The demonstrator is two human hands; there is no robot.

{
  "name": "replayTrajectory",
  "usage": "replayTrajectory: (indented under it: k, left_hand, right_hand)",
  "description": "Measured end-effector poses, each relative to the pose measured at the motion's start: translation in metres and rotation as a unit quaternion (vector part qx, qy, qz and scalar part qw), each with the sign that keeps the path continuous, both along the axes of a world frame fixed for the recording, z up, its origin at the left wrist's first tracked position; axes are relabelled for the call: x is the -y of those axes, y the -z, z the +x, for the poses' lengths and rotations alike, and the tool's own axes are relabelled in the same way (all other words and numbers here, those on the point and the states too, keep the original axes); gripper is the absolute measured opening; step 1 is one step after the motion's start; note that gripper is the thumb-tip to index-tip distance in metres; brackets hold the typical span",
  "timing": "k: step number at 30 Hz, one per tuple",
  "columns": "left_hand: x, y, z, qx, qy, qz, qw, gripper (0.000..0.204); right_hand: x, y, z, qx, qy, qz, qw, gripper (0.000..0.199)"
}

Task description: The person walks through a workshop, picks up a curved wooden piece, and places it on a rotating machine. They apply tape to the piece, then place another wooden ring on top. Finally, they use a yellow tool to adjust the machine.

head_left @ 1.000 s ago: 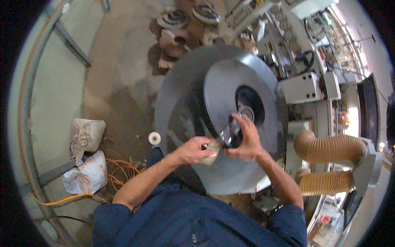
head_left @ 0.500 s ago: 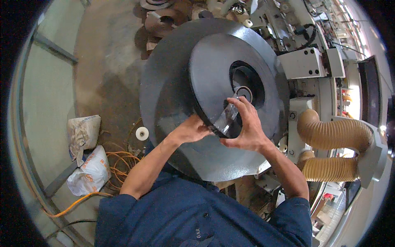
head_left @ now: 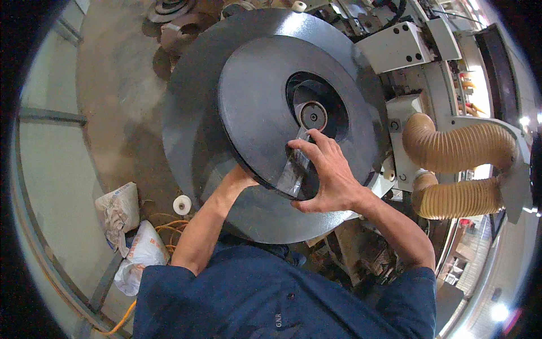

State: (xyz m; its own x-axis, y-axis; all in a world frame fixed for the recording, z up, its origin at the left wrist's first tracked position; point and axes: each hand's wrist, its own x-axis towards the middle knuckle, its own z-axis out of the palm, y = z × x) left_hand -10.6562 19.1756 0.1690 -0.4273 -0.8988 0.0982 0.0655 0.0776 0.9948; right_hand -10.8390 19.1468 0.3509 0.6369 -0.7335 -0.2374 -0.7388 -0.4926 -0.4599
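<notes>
A large dark grey coil of flat banding (head_left: 259, 96) is tilted over a broad grey round disc (head_left: 183, 118). A round hub (head_left: 313, 116) shows inside the coil's centre hole. Across the near part of the coil's face, from hole to outer rim, runs a strip of clear shiny tape (head_left: 293, 169). My left hand (head_left: 243, 177) holds the coil's near left rim from below, its fingers hidden underneath. Curled over the tape strip, my right hand (head_left: 334, 175) grips the near side of the coil, thumb at the outer rim and fingertips near the hub.
Right of the disc stands a machine with a white housing (head_left: 395, 48) and a ribbed tan hose (head_left: 463, 200). White sacks (head_left: 144, 248) and orange cable lie at the lower left, near a white spool (head_left: 182, 205). More coils (head_left: 186, 34) sit on the floor at the far left.
The view has shifted, and the coil now sits flatter. More of the hub shows beyond my right fingertips. Both hands have stayed on the coil, the left reaching further under its rim.
</notes>
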Motion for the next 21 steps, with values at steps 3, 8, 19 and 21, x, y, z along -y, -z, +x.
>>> replayTrajectory:
  k: [3, 8, 19, 21]
  left_hand:
    - [0.001, 0.013, 0.005, 0.078, 0.021, -0.092, 0.992, 0.061]
    - [0.023, 0.004, 0.011, 0.049, -0.018, -0.078, 0.996, 0.056]
    - [0.03, 0.01, 0.012, 0.062, -0.102, -0.125, 0.985, 0.046]
    - [0.019, 0.01, 0.012, 0.066, -0.135, -0.146, 0.978, 0.045]
  right_hand:
    - [-0.004, 0.003, 0.002, 0.019, 0.016, -0.016, 1.0, 0.099]
    - [-0.001, 0.0, 0.011, 0.031, 0.026, -0.011, 0.999, 0.097]
    - [-0.011, 0.015, 0.016, 0.027, 0.032, -0.031, 0.999, 0.098]
    - [-0.013, 0.015, 0.02, 0.024, 0.036, -0.036, 0.998, 0.099]
